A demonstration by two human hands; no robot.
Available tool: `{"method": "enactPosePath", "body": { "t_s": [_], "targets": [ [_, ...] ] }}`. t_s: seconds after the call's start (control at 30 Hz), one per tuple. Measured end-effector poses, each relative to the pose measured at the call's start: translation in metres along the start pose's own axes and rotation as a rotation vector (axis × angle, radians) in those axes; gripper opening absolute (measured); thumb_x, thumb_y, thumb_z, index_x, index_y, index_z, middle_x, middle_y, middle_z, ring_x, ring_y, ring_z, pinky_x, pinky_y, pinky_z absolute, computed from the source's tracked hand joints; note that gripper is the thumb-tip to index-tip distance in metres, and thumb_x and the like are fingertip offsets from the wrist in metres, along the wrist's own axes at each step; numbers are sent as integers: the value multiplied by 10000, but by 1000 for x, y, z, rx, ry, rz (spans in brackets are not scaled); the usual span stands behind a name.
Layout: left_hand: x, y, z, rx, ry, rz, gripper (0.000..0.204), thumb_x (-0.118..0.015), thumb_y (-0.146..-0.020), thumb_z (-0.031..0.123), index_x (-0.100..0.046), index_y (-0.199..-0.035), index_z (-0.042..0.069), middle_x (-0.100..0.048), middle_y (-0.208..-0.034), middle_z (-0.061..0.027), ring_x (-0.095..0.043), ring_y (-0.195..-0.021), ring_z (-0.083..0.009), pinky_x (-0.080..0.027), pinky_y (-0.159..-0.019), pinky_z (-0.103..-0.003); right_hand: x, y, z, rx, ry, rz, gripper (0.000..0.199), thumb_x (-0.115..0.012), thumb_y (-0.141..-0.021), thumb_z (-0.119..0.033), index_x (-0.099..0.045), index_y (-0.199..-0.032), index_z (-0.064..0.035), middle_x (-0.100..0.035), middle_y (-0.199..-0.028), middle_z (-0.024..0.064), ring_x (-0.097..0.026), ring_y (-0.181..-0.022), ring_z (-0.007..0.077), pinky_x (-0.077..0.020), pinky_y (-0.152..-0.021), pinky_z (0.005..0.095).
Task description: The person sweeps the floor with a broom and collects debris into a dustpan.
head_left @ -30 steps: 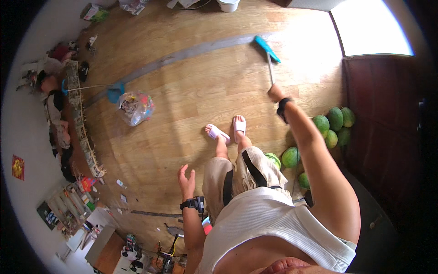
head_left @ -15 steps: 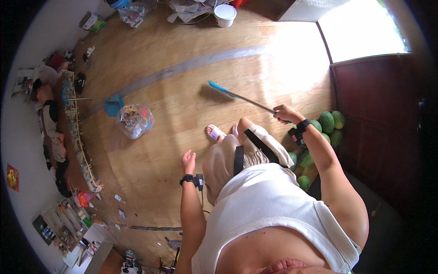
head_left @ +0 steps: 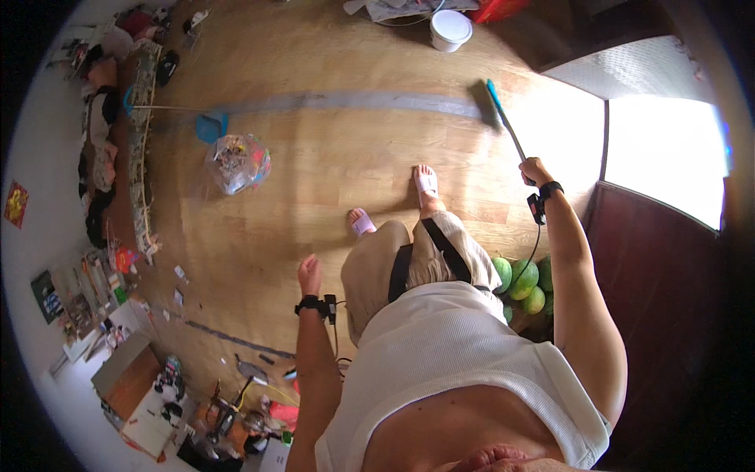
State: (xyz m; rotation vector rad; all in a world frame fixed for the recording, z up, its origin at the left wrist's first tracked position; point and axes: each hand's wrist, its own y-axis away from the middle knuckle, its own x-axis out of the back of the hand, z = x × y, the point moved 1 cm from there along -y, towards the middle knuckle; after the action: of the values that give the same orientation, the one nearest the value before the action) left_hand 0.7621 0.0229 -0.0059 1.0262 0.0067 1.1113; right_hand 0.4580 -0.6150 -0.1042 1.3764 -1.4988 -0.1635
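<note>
My right hand (head_left: 535, 171) is wrapped round the grey handle of a broom (head_left: 512, 132). The broom's narrow blue head reaches the floor on the far side, over the end of a grey strip. My left hand (head_left: 310, 275) hangs beside my thigh, its fingers curled in with nothing seen in them. Both wrists carry black straps with small devices and cables. To the left, a clear plastic bag of rubbish (head_left: 238, 164) stands next to a blue dustpan (head_left: 211, 127), whose long handle points left.
Several watermelons (head_left: 525, 279) lie on the floor by my right leg, near a dark red door panel (head_left: 653, 259). A white lidded bucket (head_left: 451, 31) stands at the far side. Leftward runs a low bed edge (head_left: 141, 157). Clutter and a desk (head_left: 130, 377) fill the near left.
The broom has swung away from me and to the right, with my right arm reaching further out. My feet have stepped apart. The whole view has turned, and the left hand stays low.
</note>
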Motion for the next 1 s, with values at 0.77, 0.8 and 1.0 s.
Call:
{"method": "enactPosePath", "body": {
  "t_s": [0.77,0.8,1.0],
  "targets": [
    [-128,91,62,57,193,98,393,-583,-834,201,-486,-1158,1,-532,-1113,-82,-508,-996,-164,-411,-847,-281,138,5,-165,-70,-83,-161,429,-541,-700,-80,-516,-1128,-63,-515,-546,47,-470,-416,124,-389,-371,278],
    [-131,96,59,99,220,111,392,-584,-833,198,-486,-1158,2,-531,-1113,-82,-507,-995,-164,-410,-849,-282,142,-7,-170,-12,-40,-95,347,-505,-704,-65,-551,-1048,-50,-515,-539,64,-476,-409,141,-390,-368,291],
    [-141,148,2,287,231,156,396,-573,-833,238,-498,-1178,59,-516,-1143,-61,-486,-1038,-191,-430,-822,-337,84,-140,-128,105,38,-101,102,-531,-721,-91,-510,-738,7,-531,-516,111,-529,-426,226,-361,-342,392]
  ]
}}
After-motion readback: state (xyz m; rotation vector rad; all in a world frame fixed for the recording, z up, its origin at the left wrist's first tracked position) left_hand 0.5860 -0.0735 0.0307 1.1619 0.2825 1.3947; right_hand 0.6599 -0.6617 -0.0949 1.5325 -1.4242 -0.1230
